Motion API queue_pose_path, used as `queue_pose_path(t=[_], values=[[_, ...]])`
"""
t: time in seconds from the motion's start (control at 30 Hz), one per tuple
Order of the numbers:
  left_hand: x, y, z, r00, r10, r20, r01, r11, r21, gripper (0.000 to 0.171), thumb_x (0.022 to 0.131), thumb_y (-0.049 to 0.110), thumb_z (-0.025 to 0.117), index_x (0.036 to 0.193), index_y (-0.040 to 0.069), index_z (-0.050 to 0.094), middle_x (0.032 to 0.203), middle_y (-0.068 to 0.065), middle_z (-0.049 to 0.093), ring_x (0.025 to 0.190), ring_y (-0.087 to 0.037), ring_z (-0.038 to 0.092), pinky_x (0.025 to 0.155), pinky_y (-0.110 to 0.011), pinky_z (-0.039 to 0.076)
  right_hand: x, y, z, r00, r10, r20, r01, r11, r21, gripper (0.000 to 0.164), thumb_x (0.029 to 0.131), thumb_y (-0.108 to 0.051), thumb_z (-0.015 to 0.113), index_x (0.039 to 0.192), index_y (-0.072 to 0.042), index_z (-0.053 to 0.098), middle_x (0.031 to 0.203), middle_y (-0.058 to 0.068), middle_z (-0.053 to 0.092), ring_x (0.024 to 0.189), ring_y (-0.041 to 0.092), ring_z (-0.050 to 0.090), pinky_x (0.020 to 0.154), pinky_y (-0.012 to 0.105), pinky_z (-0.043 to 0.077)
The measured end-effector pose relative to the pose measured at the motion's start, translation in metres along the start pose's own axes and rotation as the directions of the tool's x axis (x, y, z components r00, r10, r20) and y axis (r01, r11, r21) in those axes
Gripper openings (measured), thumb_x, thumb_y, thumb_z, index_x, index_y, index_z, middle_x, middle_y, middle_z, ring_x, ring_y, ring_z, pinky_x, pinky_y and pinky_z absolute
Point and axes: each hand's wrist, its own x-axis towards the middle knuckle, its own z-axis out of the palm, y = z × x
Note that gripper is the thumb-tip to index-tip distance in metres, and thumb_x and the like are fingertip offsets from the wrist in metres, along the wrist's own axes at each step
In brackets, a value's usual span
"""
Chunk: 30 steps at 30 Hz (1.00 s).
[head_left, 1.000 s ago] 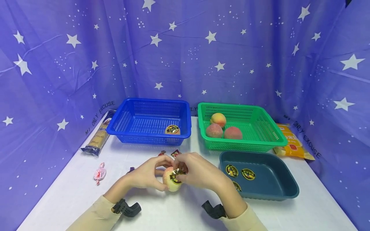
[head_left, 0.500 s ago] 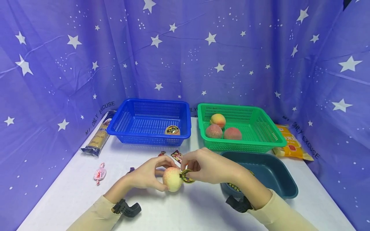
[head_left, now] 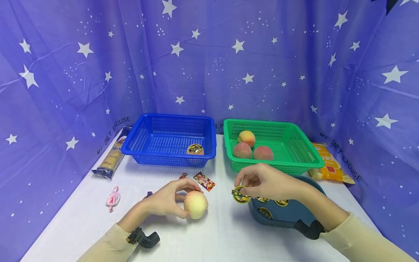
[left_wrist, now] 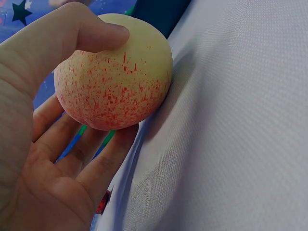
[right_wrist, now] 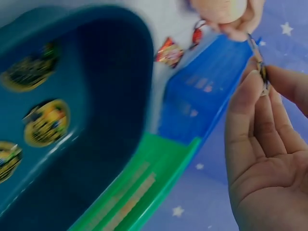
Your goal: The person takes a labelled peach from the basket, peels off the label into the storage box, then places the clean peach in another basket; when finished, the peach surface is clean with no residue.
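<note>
Lifted off the peach (head_left: 195, 205) and carried rightward within the past second, a round black-and-yellow sticker (head_left: 240, 194) now shows well clear of the fruit. At left, a pink-wrapped candy (head_left: 113, 198) lies on the white tabletop (head_left: 209, 243); the left hand (head_left: 166, 200) curls round the peach near the centre; the right hand (head_left: 270, 183) pinches the sticker beside a teal tray (head_left: 288, 213) holding three more stickers (right_wrist: 47, 122).
</note>
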Motion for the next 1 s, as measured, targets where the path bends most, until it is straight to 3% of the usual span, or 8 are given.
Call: queue_pose_path(t=[0.13, 0.43, 0.57, 0.77, 1.0], values=[[0.0, 0.0, 0.001, 1.0, -0.001, 0.0, 0.001, 1.0, 0.0, 0.076, 0.074, 0.0, 0.095, 0.142, 0.017, 0.066, 0.145, -0.008, 0.065, 0.135, -0.025, 0.063, 0.114, -0.038, 0.062, -0.015, 0.012, -0.011, 1.0, 0.023, 0.014, -0.024, 0.998, 0.06, 0.016, 0.106, -0.014, 0.075, 0.121, -0.009, 0.073, 0.091, 0.007, 0.078, 0.072, 0.026, 0.07, 0.07, 0.034, 0.065], [-0.001, 0.0, 0.001, 1.0, 0.005, -0.001, -0.005, 1.0, -0.001, 0.074, 0.073, -0.001, 0.095, 0.14, 0.018, 0.068, 0.144, -0.008, 0.065, 0.135, -0.024, 0.063, 0.114, -0.038, 0.062, -0.034, 0.038, -0.027, 0.996, 0.081, 0.032, -0.083, 0.995, 0.059, 0.017, 0.107, -0.011, 0.072, 0.122, -0.003, 0.071, 0.093, 0.008, 0.078, 0.073, 0.021, 0.074, 0.071, 0.033, 0.067], [-0.002, -0.001, 0.0, 1.0, 0.009, -0.001, -0.009, 1.0, -0.003, 0.074, 0.073, -0.001, 0.095, 0.14, 0.018, 0.068, 0.144, -0.008, 0.065, 0.134, -0.025, 0.063, 0.113, -0.039, 0.062, -0.04, 0.052, -0.03, 0.987, 0.15, 0.061, -0.155, 0.985, 0.081, 0.016, 0.107, -0.008, 0.07, 0.121, -0.001, 0.07, 0.092, 0.011, 0.075, 0.072, 0.024, 0.072, 0.07, 0.033, 0.066], [-0.001, -0.001, 0.001, 1.0, 0.022, 0.0, -0.022, 1.0, -0.006, 0.073, 0.073, -0.001, 0.095, 0.139, 0.016, 0.068, 0.143, -0.009, 0.064, 0.134, -0.026, 0.062, 0.113, -0.039, 0.062, -0.052, 0.071, -0.031, 0.961, 0.262, 0.087, -0.265, 0.964, 0.032, 0.012, 0.105, -0.007, 0.07, 0.117, -0.003, 0.071, 0.091, 0.009, 0.071, 0.077, 0.026, 0.073, 0.072, 0.036, 0.068], [-0.001, 0.001, 0.0, 1.0, 0.019, -0.003, -0.018, 1.0, 0.012, 0.074, 0.073, 0.0, 0.096, 0.14, 0.016, 0.068, 0.143, -0.009, 0.064, 0.133, -0.025, 0.062, 0.113, -0.038, 0.062, -0.063, 0.085, -0.027, 0.954, 0.276, 0.115, -0.277, 0.961, -0.005, 0.007, 0.105, -0.005, 0.07, 0.112, -0.004, 0.071, 0.09, 0.007, 0.071, 0.074, 0.024, 0.072, 0.07, 0.032, 0.066]])
